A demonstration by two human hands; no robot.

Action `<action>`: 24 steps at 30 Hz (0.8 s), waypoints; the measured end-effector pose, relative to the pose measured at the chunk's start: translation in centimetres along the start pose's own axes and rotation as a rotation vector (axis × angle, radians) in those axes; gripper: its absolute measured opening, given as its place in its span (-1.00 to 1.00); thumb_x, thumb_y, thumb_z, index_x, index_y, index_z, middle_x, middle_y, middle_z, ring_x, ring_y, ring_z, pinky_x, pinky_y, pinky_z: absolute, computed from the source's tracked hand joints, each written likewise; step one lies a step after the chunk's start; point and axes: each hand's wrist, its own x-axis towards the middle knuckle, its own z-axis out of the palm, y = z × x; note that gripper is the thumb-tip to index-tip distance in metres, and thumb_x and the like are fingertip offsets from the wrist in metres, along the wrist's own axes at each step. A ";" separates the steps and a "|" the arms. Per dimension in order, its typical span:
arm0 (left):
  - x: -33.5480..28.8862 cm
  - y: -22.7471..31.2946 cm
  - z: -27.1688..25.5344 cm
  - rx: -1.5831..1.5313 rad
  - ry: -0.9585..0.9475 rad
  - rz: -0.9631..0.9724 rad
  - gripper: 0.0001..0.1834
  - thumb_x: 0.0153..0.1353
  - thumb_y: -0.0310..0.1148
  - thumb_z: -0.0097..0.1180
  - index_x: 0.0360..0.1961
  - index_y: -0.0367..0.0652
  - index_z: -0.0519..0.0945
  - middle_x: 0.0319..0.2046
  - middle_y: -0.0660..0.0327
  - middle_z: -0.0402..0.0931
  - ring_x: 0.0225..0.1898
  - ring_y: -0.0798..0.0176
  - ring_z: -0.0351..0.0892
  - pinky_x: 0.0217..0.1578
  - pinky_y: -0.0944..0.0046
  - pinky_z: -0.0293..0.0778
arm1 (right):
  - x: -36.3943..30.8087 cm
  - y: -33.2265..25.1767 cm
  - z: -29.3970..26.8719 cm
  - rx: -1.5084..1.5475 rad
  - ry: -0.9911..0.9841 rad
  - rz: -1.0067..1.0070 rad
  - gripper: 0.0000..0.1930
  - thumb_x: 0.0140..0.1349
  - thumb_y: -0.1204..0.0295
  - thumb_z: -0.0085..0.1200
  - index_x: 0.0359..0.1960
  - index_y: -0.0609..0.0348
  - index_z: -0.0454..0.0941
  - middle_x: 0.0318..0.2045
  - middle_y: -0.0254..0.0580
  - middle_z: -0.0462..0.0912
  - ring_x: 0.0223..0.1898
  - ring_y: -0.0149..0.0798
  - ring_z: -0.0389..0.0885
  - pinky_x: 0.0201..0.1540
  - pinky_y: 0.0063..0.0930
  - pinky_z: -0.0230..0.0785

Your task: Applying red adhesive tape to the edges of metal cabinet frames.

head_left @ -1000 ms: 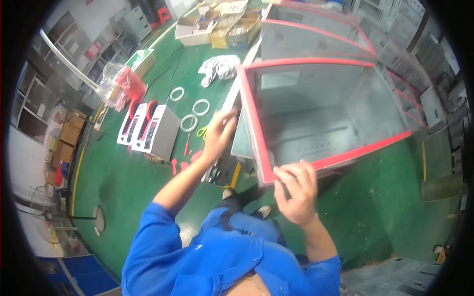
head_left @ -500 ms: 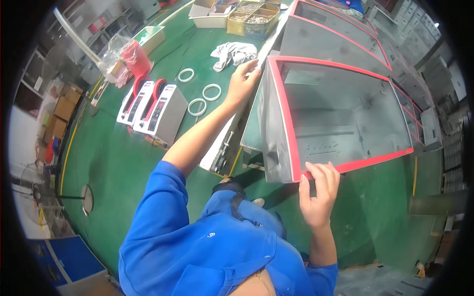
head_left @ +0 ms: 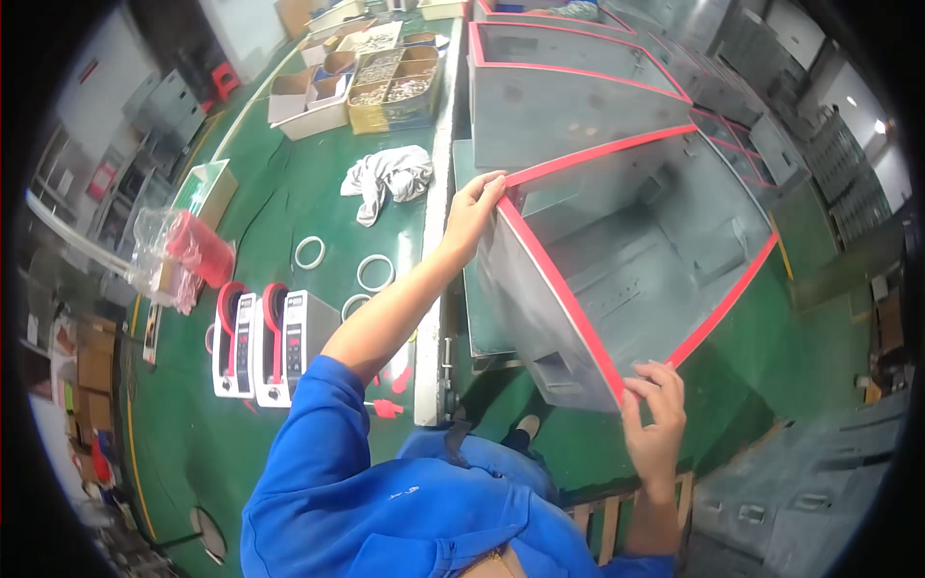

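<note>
In front of me, to the right, a grey open metal box [head_left: 617, 260] has red tape [head_left: 554, 275] along its rim. It sits turned, with one corner pointing toward me. My left hand [head_left: 474, 214] grips the rim at the left far corner, fingers bent over the red edge. At the near corner, my right hand [head_left: 658, 414] pinches the rim between thumb and fingers. The inside of the box shows grey walls and a ribbed panel. A rectangular cutout shows in its left side wall.
Left of the box, a green bench carries two white tape dispensers [head_left: 299, 337], white tape rings [head_left: 375, 274], a crumpled cloth [head_left: 387, 181] and bins of small parts [head_left: 395, 87]. More red-rimmed boxes [head_left: 568, 106] stand behind. A wooden pallet [head_left: 602, 525] lies at lower right.
The box has turned so its near corner points toward me. My left hand has come onto its left corner from beside it. My right hand keeps to the near corner, and my view has shifted.
</note>
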 end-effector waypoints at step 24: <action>0.8 -0.7 -1.8 0.273 -0.032 0.212 -0.63 0.20 -0.25 -0.04 -0.09 -0.32 0.48 -0.14 0.08 0.48 -0.09 0.26 0.42 -0.02 0.33 0.26 | 0.5 -3.9 0.4 -0.198 0.097 0.321 -0.95 0.11 0.57 -0.03 -0.39 0.30 0.41 -0.46 -0.05 0.46 -0.44 -0.12 0.47 -0.37 -0.44 0.31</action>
